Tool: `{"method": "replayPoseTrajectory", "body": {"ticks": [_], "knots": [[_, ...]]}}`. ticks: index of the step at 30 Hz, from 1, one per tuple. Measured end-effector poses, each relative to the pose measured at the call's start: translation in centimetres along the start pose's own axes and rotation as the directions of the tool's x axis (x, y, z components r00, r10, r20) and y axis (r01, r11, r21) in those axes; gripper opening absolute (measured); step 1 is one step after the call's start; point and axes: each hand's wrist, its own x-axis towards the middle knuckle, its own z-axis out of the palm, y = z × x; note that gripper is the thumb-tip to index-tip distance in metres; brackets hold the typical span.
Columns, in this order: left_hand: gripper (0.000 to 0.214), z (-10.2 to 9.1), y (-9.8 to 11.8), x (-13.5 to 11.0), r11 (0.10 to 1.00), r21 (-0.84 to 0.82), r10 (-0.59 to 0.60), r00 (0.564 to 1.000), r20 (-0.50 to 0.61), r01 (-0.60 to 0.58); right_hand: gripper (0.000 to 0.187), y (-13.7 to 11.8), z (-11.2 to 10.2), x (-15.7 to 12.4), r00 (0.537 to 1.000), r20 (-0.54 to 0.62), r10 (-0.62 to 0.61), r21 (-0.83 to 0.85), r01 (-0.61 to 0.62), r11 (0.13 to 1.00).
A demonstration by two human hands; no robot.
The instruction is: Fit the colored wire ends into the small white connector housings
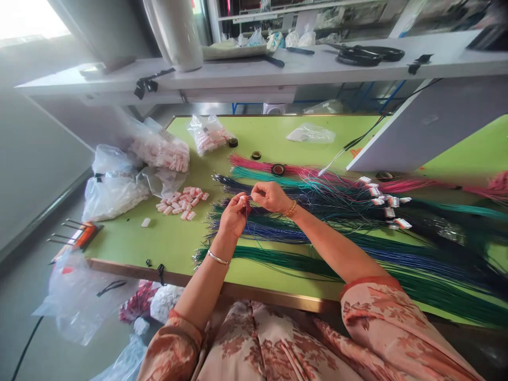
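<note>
My left hand [235, 216] is closed in a pinch on a small white connector housing [243, 198]. Right beside it, the fingertips of my right hand [272, 197] pinch a thin wire at the connector; the fingers partly hide it. A fine strand hangs below the connector. Both hands are above bundles of cut wires: pink [254, 161], teal [257, 175], dark, blue [278, 233] and green [278, 257], with metal-tipped ends toward the left. Loose white-and-orange connector housings [186, 201] lie in a pile left of my hands. Housings with wires attached [391, 201] form a cluster at the right.
Plastic bags of connectors [162, 151] stand at the table's left, another bag [208, 135] behind. Tape rolls [278, 169] rest on the wires and table. An orange block with metal prongs [85, 235] is at the left corner. A raised shelf [238, 76] with scissors [363, 55] spans the back.
</note>
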Motion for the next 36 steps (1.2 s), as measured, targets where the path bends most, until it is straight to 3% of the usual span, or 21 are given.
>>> {"method": "replayPoseTrajectory", "body": {"ticks": [13,19,23,30,36], "knots": [[0.025,-0.3,-0.9,0.6,0.998,0.043,0.04,0.998,0.047,-0.042,0.018,-0.2,0.2,-0.7,0.999,-0.045,-0.025,-0.127,0.019,0.992],[0.025,-0.1,-1.3,0.2,0.986,0.117,0.117,0.993,0.0,-0.116,0.012,0.0,0.6,-0.7,0.989,0.001,-0.15,-0.214,0.146,0.966],[0.025,0.2,-1.0,0.5,0.983,0.161,0.09,0.996,-0.016,-0.086,0.016,-0.1,0.6,-0.6,0.973,0.058,-0.221,-0.357,0.227,0.906],[0.026,0.6,0.0,1.1,0.978,0.173,0.119,0.993,-0.019,-0.114,0.013,0.0,-0.1,-0.3,0.982,0.046,-0.186,-0.243,0.191,0.951],[0.022,0.5,-1.0,0.8,0.949,0.283,0.161,0.986,-0.044,-0.142,0.012,0.0,0.7,-0.7,0.993,0.026,-0.116,-0.243,0.119,0.963]]}}
